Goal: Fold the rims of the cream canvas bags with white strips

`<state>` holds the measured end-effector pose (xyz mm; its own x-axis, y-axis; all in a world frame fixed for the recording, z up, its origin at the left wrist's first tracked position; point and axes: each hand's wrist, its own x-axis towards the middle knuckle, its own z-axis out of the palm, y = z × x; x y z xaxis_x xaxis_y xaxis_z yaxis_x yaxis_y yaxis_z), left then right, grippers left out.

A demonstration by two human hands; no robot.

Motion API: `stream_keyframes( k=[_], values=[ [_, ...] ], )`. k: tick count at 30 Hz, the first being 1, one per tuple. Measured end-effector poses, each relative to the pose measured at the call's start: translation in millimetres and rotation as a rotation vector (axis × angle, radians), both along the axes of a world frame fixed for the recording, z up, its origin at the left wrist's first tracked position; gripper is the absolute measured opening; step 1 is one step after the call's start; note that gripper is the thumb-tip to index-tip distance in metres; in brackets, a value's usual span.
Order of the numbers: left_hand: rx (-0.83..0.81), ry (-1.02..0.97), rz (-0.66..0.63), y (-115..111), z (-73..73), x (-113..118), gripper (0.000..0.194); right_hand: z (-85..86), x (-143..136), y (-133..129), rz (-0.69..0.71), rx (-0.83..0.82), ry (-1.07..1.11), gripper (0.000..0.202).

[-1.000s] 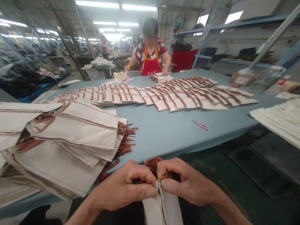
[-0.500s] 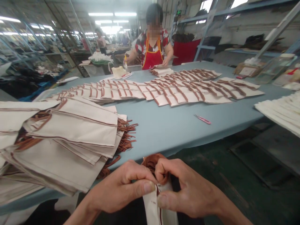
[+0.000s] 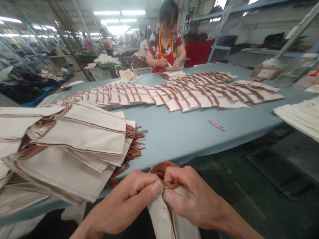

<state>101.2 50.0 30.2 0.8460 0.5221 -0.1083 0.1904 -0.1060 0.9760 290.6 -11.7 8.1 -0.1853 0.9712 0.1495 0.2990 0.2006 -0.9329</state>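
Note:
Between my hands, in front of the table's near edge, is a cream fabric piece (image 3: 163, 220) with a brown-edged seam running down its middle and a brown band curling at its top. My left hand (image 3: 129, 199) pinches it just left of the seam, thumb on top. On the other side, my right hand (image 3: 191, 196) grips the fabric with curled fingers, its thumb pressed by the seam. Both thumbs nearly meet there. The fingertips underneath are hidden. A stack of similar cream pieces (image 3: 92, 132) with brown cords lies at my left.
Rows of overlapping cream pieces with brown strips (image 3: 186, 99) stretch across the blue-grey table (image 3: 171, 139). Pink-handled thread snips (image 3: 216, 125) lie near its front edge. Across the table, a co-worker in a red apron (image 3: 164, 54) holds a yellow brush-like tool. White fabric (image 3: 301, 116) lies at right.
My thumbs have moved up along the seam, and the fabric below spreads wider. The co-worker's hand with the yellow tool has moved from the left to the piece in front of them.

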Motion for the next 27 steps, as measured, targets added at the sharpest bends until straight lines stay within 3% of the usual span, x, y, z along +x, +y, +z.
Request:
stream_keyframes(
  k=[5,9,14,18,21,24,27],
  values=[
    [-0.047,-0.055,0.01,-2.7,-5.4,0.6,0.052,-1.6,6.0,-0.7,0.031,0.016,-0.05,0.027],
    [-0.022,-0.035,-0.066,-2.3,-7.0,-3.1,0.038,4.4,13.7,-5.1,0.146,-0.043,-0.102,0.022],
    [0.267,0.066,-0.111,-4.5,2.3,-8.7,0.021,12.3,10.3,-14.3,0.116,-0.008,-0.265,0.014],
    [0.568,0.184,-0.047,-7.8,3.8,-13.4,0.017,16.6,4.7,-12.8,0.109,-0.013,-0.368,0.01],
    [0.687,0.22,0.016,-7.6,4.6,-13.6,0.02,15.6,2.4,-8.9,0.071,0.011,-0.428,0.018],
    [0.724,0.218,0.001,-6.8,5.1,-12.6,0.019,10.1,1.2,-6.8,0.027,0.079,-0.345,0.018],
    [0.806,0.216,-0.07,-8.2,0.2,-13.3,0.019,0.0,0.0,-7.6,0.003,0.024,-0.205,0.016]
  ],
)
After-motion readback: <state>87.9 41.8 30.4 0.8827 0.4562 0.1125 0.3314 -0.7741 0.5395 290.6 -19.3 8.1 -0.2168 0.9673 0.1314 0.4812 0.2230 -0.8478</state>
